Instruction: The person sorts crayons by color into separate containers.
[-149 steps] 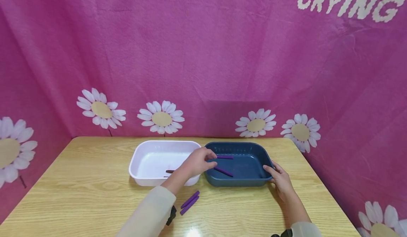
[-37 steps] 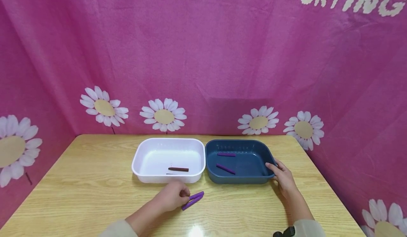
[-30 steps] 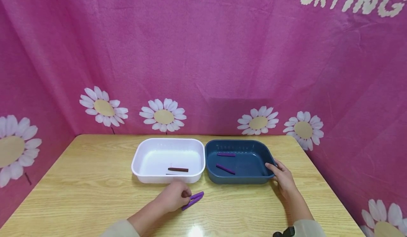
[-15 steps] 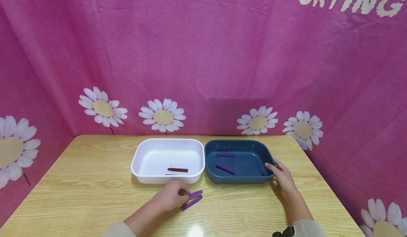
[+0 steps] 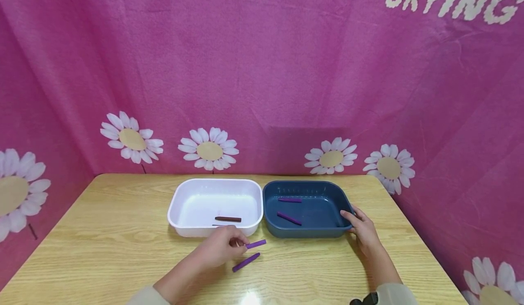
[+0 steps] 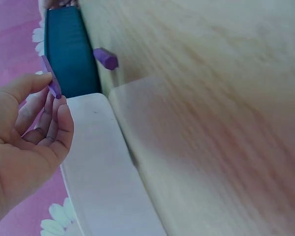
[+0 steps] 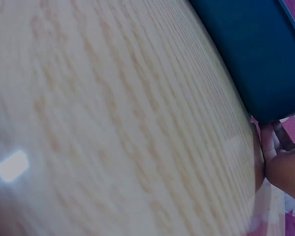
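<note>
Purple stick [image 5: 256,244] held just above the wooden surface [image 5: 102,250], lower centre of the head view, in front of the white tray [image 5: 180,195]. Left hand [image 5: 223,250] comes in from the lower left of the frame, forearm angled up and to the right, knuckles up, fingers curled under. Grip: closed on the stick's near end, pinched between thumb and fingertips; the far end points right, toward the blue tray [image 5: 345,205]. In the left wrist view the same stick [image 6: 50,78] shows at the upper left, between thumb tip and fingers [image 6: 59,123], palm turned toward the camera.

A second purple stick [image 5: 246,262] lies flat on the surface just below the held one, apart from the hand.

Right hand [image 5: 362,232] rests at the right end of the blue tray, middle right of the frame, wrist low on the surface. Fingers fairly straight, tips touching the tray's rim; grip not closed round it.

Inside the blue tray: two purple sticks [image 5: 289,218]. Inside the white tray: one dark brown stick [image 5: 228,219]. The trays sit side by side, touching.
</note>
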### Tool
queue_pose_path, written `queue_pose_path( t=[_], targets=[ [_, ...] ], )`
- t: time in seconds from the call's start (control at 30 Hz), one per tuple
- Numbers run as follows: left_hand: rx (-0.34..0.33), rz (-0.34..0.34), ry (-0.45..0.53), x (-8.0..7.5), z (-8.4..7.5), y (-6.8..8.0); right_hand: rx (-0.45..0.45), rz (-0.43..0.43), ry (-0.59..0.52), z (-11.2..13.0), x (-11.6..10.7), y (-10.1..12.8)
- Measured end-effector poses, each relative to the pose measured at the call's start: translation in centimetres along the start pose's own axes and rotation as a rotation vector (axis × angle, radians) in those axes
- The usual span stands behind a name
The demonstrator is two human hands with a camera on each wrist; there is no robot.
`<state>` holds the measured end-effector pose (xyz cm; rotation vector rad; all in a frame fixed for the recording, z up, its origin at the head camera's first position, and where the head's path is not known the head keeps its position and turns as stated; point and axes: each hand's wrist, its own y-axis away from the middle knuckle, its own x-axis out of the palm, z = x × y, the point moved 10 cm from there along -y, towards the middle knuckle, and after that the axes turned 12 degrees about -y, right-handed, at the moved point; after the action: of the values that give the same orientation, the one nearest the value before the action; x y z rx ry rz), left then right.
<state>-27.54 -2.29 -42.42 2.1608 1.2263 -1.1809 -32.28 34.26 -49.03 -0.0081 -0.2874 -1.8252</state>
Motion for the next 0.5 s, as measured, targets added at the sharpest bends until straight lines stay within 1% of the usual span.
queue_pose_path(
  t=[0.1,0.17,0.37,0.47,0.5],
  targets=[
    [-0.016,0.009,0.010,-0.2,-0.2,-0.3,-0.001,-0.005,-0.002,0.0,0.0,0.1],
    [-0.013,0.005,0.018,-0.4,-0.4,-0.4,-0.004,-0.003,-0.001,0.0,0.1,0.1],
    [0.040,-0.054,0.000,-1.1,-1.2,-0.9,-0.015,-0.003,0.024,0.2,0.2,0.3],
    [0.040,-0.070,-0.002,-1.3,-1.4,-1.2,-0.021,-0.010,0.020,0.3,0.1,0.3],
    [0.030,-0.070,-0.001,-1.4,-1.4,-1.4,-0.022,-0.010,0.018,0.3,0.1,0.3]
  ],
)
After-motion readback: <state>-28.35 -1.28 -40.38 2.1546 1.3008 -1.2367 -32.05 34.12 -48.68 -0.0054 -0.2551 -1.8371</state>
